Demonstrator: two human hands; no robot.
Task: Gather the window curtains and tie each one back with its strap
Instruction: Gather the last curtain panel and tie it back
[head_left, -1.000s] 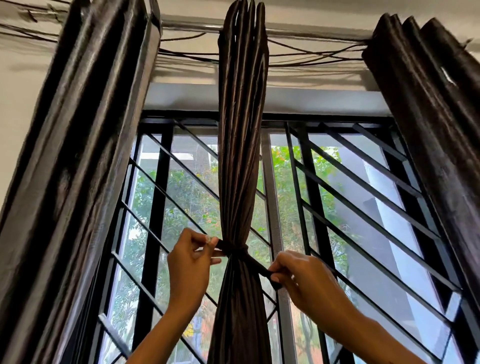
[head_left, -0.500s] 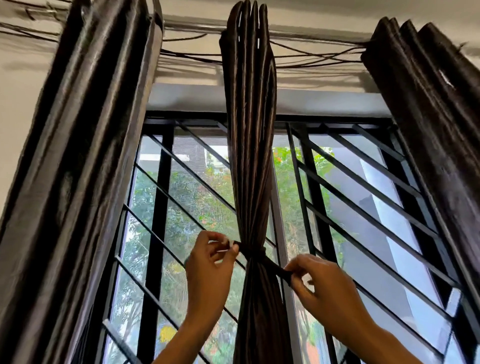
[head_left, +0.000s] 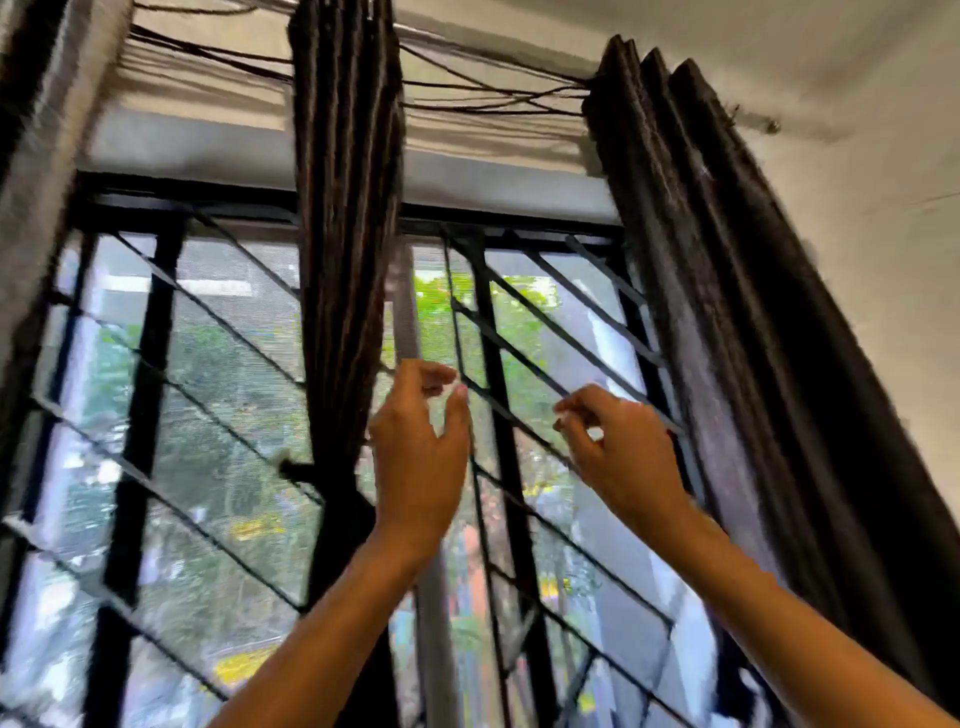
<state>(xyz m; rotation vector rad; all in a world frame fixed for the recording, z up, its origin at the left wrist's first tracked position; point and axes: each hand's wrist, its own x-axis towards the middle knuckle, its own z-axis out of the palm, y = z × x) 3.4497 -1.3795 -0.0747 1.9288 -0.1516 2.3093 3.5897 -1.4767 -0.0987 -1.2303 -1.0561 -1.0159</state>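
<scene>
Two hands, your left grip (head_left: 418, 441) and right grip (head_left: 618, 447), loosely curled, empty, right of middle curtain (head_left: 345, 234); strap (head_left: 301, 470) knot may slip if loose

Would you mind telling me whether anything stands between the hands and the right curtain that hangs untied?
Nothing visible does. The right hand and left hand are raised in front of the window bars, holding nothing, and only open air lies between them and the right curtain.

dark brown curtains (head_left: 347, 208), a seemingly black strap (head_left: 298, 470), black window grille (head_left: 496, 415), green foliage (head_left: 436, 306) outside.
</scene>
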